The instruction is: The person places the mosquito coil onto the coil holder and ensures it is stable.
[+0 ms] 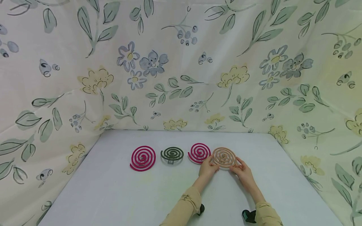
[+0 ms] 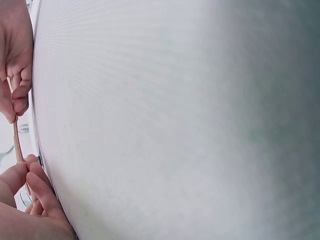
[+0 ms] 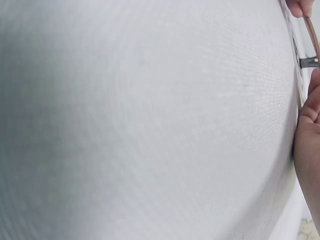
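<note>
Both hands pinch the rim of a tan mosquito coil (image 1: pixel 224 153), at the right end of a row of coils in the head view. My left hand (image 1: pixel 207 169) holds its lower left edge, close beside a magenta coil (image 1: pixel 199 153) that it partly overlaps. On the lower right edge, my right hand (image 1: pixel 244 175) grips with thumb and fingers. Edge-on, the tan coil (image 2: pixel 18 142) shows as a thin strip between the hands in the left wrist view. A small grey metal stand (image 3: pixel 309 62) appears by the coil in the right wrist view.
Further left on the white table (image 1: pixel 118 194) are a dark green coil (image 1: pixel 172 153) raised on a small stand and another magenta coil (image 1: pixel 143 158). Floral cloth (image 1: pixel 181 103) hangs behind and along both sides of the table.
</note>
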`<control>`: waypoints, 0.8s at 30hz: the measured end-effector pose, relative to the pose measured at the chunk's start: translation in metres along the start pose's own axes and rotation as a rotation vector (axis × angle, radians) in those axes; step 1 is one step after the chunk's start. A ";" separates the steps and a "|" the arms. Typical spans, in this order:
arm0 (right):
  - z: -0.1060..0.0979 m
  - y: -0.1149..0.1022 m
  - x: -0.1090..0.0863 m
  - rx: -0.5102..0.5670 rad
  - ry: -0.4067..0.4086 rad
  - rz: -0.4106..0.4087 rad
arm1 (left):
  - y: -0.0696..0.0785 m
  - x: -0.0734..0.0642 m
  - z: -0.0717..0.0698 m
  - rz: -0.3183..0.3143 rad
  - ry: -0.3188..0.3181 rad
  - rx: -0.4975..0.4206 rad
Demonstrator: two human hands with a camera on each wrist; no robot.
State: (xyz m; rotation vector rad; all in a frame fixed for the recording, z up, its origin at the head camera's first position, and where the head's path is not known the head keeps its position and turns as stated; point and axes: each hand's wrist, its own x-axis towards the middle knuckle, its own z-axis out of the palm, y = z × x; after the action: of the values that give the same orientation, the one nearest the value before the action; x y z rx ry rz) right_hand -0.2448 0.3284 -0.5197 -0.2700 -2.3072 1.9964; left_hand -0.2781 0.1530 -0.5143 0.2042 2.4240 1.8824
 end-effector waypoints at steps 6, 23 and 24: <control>0.000 -0.001 -0.001 -0.008 0.006 0.001 | 0.001 -0.001 0.000 0.000 0.004 0.030; 0.000 0.000 -0.001 0.013 0.012 -0.028 | 0.003 -0.003 0.000 -0.001 0.020 0.041; 0.000 0.001 0.000 0.019 0.011 -0.028 | 0.003 -0.003 0.000 0.001 0.020 0.044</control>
State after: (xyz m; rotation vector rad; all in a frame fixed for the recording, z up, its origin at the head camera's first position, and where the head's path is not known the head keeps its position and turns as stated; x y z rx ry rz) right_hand -0.2445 0.3284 -0.5202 -0.2453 -2.2717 1.9976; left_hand -0.2747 0.1528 -0.5113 0.1897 2.4801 1.8423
